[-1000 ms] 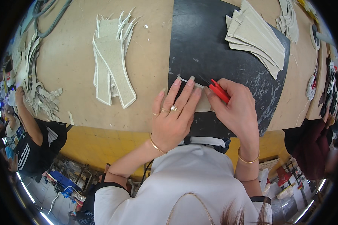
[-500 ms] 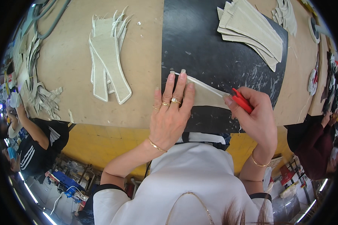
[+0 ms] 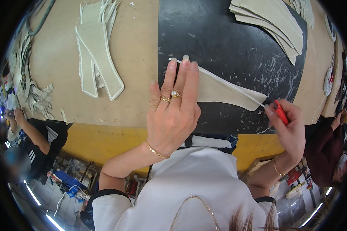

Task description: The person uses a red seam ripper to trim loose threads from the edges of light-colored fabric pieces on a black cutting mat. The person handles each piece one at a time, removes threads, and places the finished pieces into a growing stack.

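Observation:
A curved beige fabric piece (image 3: 223, 91) lies on the black mat (image 3: 227, 125) in front of me. My left hand (image 3: 175, 102) rests flat on its left end, fingers stretched out, partly hiding it. From under those fingertips a narrow white strip (image 3: 230, 85) runs along the upper edge, then crosses the right end of the fabric toward my right hand (image 3: 287, 123). That hand is closed around a small red-handled tool (image 3: 281, 112) with a dark part, its exact kind unclear. The strip's end meets my right thumb and fingertips, seemingly pinched there.
Beige pieces with white edging (image 3: 98, 61) overlap on the brown table at left. A stack of beige fabric pieces (image 3: 273, 25) sits at the mat's far right. Bundled strips (image 3: 23, 73) hang at the far left. Other people work at both sides.
My right hand has moved right and slightly down with the red-handled tool, uncovering the fabric's right end. The strip now stretches further right. My left hand stays flat on the fabric.

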`<state>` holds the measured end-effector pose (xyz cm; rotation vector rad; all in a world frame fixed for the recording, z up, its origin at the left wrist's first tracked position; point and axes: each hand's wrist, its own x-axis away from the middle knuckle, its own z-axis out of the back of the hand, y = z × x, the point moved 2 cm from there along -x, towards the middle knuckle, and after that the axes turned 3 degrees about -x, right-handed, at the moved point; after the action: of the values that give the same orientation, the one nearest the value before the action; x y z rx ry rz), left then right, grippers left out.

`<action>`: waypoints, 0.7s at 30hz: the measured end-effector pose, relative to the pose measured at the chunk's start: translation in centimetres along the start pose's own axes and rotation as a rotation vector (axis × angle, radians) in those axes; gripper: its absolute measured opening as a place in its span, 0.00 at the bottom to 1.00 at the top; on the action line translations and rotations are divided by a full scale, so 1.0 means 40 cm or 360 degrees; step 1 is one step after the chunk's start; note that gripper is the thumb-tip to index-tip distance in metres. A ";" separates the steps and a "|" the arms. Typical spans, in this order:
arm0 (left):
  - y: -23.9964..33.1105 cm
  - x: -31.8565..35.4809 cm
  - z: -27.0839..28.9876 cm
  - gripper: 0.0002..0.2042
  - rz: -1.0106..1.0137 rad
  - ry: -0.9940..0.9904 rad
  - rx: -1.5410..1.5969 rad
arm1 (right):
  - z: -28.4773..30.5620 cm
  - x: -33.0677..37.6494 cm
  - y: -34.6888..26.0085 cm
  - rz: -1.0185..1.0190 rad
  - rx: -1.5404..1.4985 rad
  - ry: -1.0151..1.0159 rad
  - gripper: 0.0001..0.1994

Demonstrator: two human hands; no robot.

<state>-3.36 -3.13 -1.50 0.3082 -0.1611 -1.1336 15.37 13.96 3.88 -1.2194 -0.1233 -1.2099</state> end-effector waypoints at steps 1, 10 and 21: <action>0.002 -0.002 0.000 0.29 -0.0003 0.0001 -0.0033 | 0.019 0.007 0.016 -0.0044 0.0048 -0.0026 0.10; 0.011 -0.002 0.001 0.32 -0.0025 -0.0012 -0.0205 | 0.068 0.019 0.102 0.0017 -0.0135 -0.0086 0.10; 0.029 0.002 -0.012 0.33 -0.0182 -0.0143 -0.0573 | 0.098 0.028 0.142 0.0058 -0.0017 -0.0109 0.09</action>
<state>-2.19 -2.69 -1.60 -0.0541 -0.0163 -1.2658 22.09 15.38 2.56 -1.2681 -0.1450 -1.1391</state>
